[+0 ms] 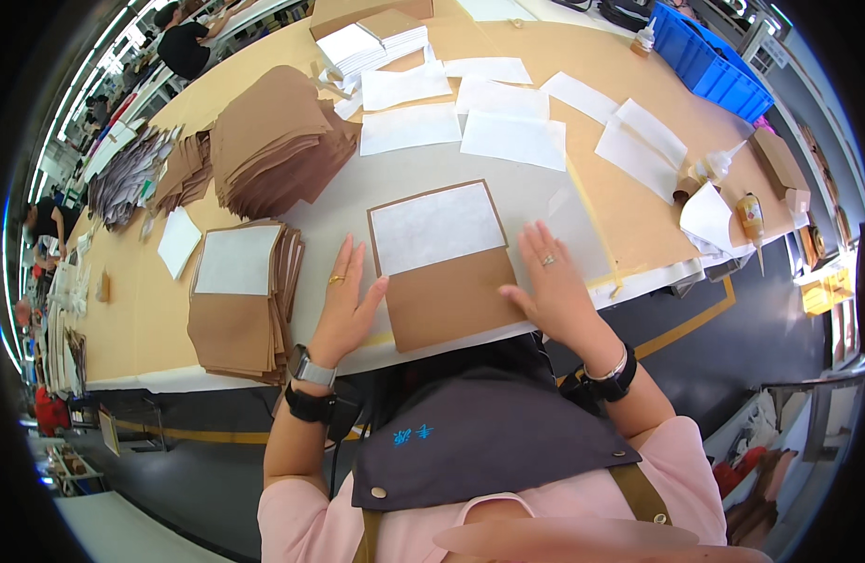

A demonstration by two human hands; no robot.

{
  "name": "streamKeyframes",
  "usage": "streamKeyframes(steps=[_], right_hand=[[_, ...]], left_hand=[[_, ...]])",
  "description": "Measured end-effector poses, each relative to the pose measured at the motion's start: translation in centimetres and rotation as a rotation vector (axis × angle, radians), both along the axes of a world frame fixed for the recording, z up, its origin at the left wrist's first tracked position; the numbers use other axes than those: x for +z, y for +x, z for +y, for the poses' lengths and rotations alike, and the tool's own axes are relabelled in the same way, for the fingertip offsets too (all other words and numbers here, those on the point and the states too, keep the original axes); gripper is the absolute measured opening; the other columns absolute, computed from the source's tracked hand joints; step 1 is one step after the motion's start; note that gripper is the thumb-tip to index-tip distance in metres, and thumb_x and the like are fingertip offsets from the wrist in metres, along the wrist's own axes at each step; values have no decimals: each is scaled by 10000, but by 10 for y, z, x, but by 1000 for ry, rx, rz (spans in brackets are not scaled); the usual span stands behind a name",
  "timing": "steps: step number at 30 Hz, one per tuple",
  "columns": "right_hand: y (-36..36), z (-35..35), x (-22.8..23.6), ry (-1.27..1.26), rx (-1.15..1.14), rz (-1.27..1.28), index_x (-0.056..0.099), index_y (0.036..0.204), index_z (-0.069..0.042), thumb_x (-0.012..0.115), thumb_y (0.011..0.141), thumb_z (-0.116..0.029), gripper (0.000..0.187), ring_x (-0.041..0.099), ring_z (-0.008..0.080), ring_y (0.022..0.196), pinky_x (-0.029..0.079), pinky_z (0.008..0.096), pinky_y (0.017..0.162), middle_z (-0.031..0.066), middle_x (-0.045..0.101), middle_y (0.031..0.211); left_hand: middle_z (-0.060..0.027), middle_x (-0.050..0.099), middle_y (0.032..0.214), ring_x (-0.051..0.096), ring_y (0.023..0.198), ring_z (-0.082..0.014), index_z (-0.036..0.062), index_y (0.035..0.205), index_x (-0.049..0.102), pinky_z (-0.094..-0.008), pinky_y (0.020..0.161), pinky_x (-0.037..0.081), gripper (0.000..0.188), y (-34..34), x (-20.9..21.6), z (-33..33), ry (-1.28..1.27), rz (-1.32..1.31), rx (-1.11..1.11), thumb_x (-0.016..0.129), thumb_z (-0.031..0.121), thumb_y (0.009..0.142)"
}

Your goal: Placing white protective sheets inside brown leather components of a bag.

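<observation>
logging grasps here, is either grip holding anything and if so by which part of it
Nothing is held: the left grip and right grip are both open, at opposite side edges of the brown panel.

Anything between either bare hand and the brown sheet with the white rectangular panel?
Nothing visible: the left hand is at the left edge of the brown sheet, the right hand at its right edge. The pile of white-panelled brown sheets sits left of both, out of the way.
</observation>
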State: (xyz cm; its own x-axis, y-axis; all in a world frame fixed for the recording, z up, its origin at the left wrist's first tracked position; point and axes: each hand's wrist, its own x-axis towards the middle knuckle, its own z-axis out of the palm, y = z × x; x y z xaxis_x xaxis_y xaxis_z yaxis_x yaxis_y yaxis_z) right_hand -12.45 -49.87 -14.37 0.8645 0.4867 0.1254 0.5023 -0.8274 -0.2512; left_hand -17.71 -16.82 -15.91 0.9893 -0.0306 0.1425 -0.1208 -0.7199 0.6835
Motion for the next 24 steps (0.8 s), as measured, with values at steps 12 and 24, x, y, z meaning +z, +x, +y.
streamKeyframes(steps=[12,24], right_hand=[[-10,36,-6,533,403,-7,772,961,-81,760,869,-128,105,673,317,1119,543,426,932,121,739,1140],[-20,26,27,501,453,-58,743,1026,-64,765,856,-132,185,692,308,973,555,406,843,102,735,1070]], left_hand=[[-185,580,1374,581,1273,-242,-72,1416,467,-361,1091,476,484,-65,53,-7,-1206,600,187,550,252,1066],[-138,646,1164,673,1022,-181,29,1249,586,-338,932,554,393,-18,50,-11,-875,729,303,616,353,1029]])
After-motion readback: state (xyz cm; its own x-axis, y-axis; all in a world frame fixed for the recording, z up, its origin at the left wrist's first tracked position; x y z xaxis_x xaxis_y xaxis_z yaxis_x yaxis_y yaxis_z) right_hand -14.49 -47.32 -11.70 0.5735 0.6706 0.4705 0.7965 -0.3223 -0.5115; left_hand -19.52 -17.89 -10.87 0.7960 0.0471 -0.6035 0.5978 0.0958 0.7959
